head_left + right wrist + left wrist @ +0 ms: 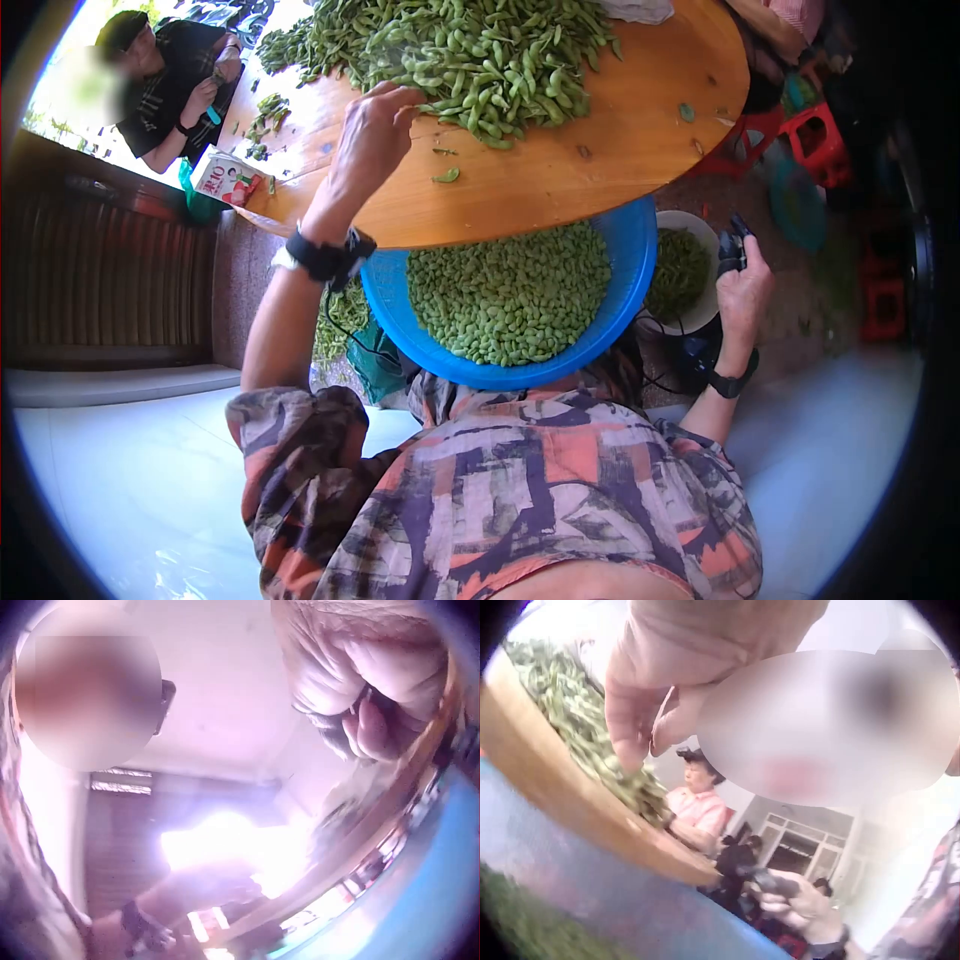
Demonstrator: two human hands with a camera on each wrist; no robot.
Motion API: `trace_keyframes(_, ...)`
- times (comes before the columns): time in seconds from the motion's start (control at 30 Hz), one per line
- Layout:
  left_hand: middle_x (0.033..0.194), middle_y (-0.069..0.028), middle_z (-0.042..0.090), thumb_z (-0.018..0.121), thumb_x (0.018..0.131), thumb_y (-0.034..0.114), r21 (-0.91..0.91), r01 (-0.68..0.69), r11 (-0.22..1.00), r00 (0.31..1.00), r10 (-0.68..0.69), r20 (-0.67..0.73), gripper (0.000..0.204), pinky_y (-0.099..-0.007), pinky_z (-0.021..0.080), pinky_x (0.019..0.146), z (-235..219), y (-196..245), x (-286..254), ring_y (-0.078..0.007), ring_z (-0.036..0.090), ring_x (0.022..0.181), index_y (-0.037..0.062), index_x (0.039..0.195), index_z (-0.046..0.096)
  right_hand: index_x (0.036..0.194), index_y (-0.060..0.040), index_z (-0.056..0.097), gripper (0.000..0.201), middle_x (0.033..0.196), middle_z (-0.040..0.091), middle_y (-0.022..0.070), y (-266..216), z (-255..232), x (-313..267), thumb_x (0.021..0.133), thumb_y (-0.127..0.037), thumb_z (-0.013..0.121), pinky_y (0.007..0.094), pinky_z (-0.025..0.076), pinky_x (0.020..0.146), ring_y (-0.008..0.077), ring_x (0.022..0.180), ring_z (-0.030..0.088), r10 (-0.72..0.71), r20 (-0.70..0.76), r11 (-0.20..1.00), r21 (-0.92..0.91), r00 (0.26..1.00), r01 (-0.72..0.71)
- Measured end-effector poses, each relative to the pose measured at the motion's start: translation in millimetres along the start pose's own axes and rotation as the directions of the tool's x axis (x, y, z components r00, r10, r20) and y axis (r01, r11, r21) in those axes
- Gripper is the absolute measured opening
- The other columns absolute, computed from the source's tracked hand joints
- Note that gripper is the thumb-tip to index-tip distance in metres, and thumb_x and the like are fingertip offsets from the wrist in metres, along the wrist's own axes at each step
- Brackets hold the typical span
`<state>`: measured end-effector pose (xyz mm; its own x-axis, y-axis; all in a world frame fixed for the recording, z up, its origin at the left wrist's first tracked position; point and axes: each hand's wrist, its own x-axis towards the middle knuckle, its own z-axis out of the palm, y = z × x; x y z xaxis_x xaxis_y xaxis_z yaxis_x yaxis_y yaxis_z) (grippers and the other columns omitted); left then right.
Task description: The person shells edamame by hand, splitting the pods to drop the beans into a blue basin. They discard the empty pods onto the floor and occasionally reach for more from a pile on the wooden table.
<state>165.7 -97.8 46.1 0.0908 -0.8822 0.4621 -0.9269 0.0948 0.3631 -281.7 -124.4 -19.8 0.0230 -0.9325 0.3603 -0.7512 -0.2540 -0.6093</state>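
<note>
On the round wooden table lies a large heap of green soybean pods [480, 60]. My left hand [375, 135] is at the near left edge of this heap, fingers bent loosely toward it. In the left wrist view its fingertips [634, 754] reach right to the pods. My right hand [745, 290] is held to the right of the blue basket, its fingers curled in the right wrist view, with nothing showing in them. Black coverings [733, 250] wrap its fingertips. Shelled green beans [510, 290] fill much of the blue basket [640, 250] at my lap.
The wooden table [560, 185] overhangs the basket's far rim. A white bucket [705, 230] with green pods stands right of the basket. Red stools [815, 145] are farther right. A printed carton [228, 178] sits at the table's left edge, near another person [170, 90].
</note>
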Motion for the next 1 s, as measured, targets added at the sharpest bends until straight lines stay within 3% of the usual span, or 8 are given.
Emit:
trace_keyframes(0.2, 0.094, -0.0151, 0.063, 0.067, 0.079, 0.003, 0.203, -0.009, 0.979, 0.984, -0.028, 0.178, 0.020, -0.0425, 0.051, 0.078, 14.8, -21.7, 16.7, -0.0338, 0.063, 0.090, 0.0024, 0.098, 0.070, 0.117, 0.0002, 0.062, 0.050, 0.083, 0.064, 0.0213, 15.0, -6.5, -1.5, 0.072, 0.008, 0.043, 0.0331, 0.050, 0.076, 0.0283, 0.078, 0.065, 0.008, -0.019, 1.000, 0.018, 1.000, -0.008)
trace_keyframes(0.33, 0.090, -0.0143, 0.062, 0.066, 0.084, 0.008, -0.028, 0.108, 0.994, 0.994, -0.107, 0.025, 0.016, -0.0394, 0.050, 0.075, 15.5, -23.1, 4.0, -0.0340, 0.062, 0.087, 0.0014, 0.098, 0.070, 0.114, 0.0016, 0.063, 0.044, 0.080, 0.063, 0.0181, -9.6, 2.7, -3.2, 0.074, 0.008, 0.044, 0.0326, 0.049, 0.074, 0.0234, 0.076, 0.063, 0.000, 0.008, 0.999, 0.052, 1.000, 0.000)
trace_keyframes(0.4, 0.087, -0.0096, 0.064, 0.060, 0.091, 0.010, 0.007, 0.106, 0.994, 0.994, -0.106, 0.020, 0.017, -0.0337, 0.051, 0.066, 7.6, -7.2, -7.0, -0.0256, 0.064, 0.077, 0.0022, 0.104, 0.069, 0.113, 0.0012, 0.063, 0.041, 0.076, 0.061, 0.0126, -23.8, 14.8, -6.8, 0.076, 0.006, 0.046, 0.0309, 0.049, 0.071, 0.0176, 0.073, 0.060, -0.086, 0.148, 0.949, 0.313, 0.985, 0.036)
trace_keyframes(0.47, 0.086, -0.0056, 0.065, 0.052, 0.095, 0.008, -0.495, 0.505, 0.708, 0.863, -0.419, 0.282, 0.023, -0.0274, 0.050, 0.057, -0.8, 13.9, -19.6, -0.0151, 0.062, 0.067, 0.0035, 0.113, 0.065, 0.113, 0.0006, 0.063, 0.042, 0.073, 0.057, 0.0069, -45.2, 29.3, -15.6, 0.076, 0.006, 0.045, 0.0283, 0.046, 0.065, 0.0134, 0.069, 0.055, -0.127, 0.284, 0.901, 0.435, 0.950, -0.010)
trace_keyframes(0.53, 0.082, -0.0045, 0.064, 0.049, 0.096, 0.004, -0.772, 0.374, 0.514, 0.927, -0.223, 0.301, 0.025, -0.0228, 0.048, 0.054, 9.4, 19.4, -47.2, -0.0093, 0.060, 0.064, -0.0002, 0.118, 0.060, 0.116, -0.0014, 0.064, 0.043, 0.070, 0.055, 0.0033, -82.1, 34.5, -18.6, 0.077, 0.003, 0.047, 0.0254, 0.043, 0.061, 0.0103, 0.065, 0.051, -0.277, 0.381, 0.824, 0.566, 0.882, 0.015)
trace_keyframes(0.7, 0.080, -0.0048, 0.064, 0.059, 0.094, 0.005, -0.836, 0.481, 0.263, 0.874, -0.214, 0.436, 0.016, -0.0235, 0.045, 0.056, 13.4, 80.9, -81.2, -0.0102, 0.057, 0.064, -0.0011, 0.109, 0.062, 0.127, -0.0074, 0.062, 0.035, 0.071, 0.053, -0.0038, -135.4, 48.3, -23.2, 0.094, -0.008, 0.052, 0.0190, 0.036, 0.051, 0.0014, 0.058, 0.046, -0.279, 0.672, 0.602, 0.679, 0.686, -0.421)
trace_keyframes(0.8, 0.080, -0.0054, 0.065, 0.060, 0.094, 0.006, -0.875, 0.465, 0.137, 0.875, -0.222, 0.430, 0.016, -0.0238, 0.045, 0.058, 28.2, 97.6, -96.3, -0.0103, 0.056, 0.064, -0.0023, 0.107, 0.064, 0.127, -0.0054, 0.062, 0.036, 0.068, 0.053, -0.0054, -143.7, 57.8, -24.4, 0.092, -0.006, 0.054, 0.0179, 0.036, 0.049, 0.0011, 0.058, 0.047, -0.197, 0.706, 0.407, 0.690, 0.680, -0.599)
trace_keyframes(1.0, 0.072, -0.0041, 0.064, 0.063, 0.093, 0.005, -0.875, 0.472, 0.107, 0.859, -0.280, 0.429, 0.009, -0.0220, 0.044, 0.054, 42.3, 124.6, -113.2, -0.0097, 0.055, 0.058, -0.0026, 0.095, 0.065, 0.128, -0.0016, 0.058, 0.038, 0.066, 0.052, -0.0052, -134.4, 56.2, -31.5, 0.092, -0.007, 0.048, 0.0185, 0.037, 0.047, 0.0016, 0.054, 0.046, -0.306, 0.695, 0.359, 0.718, 0.651, -0.597)
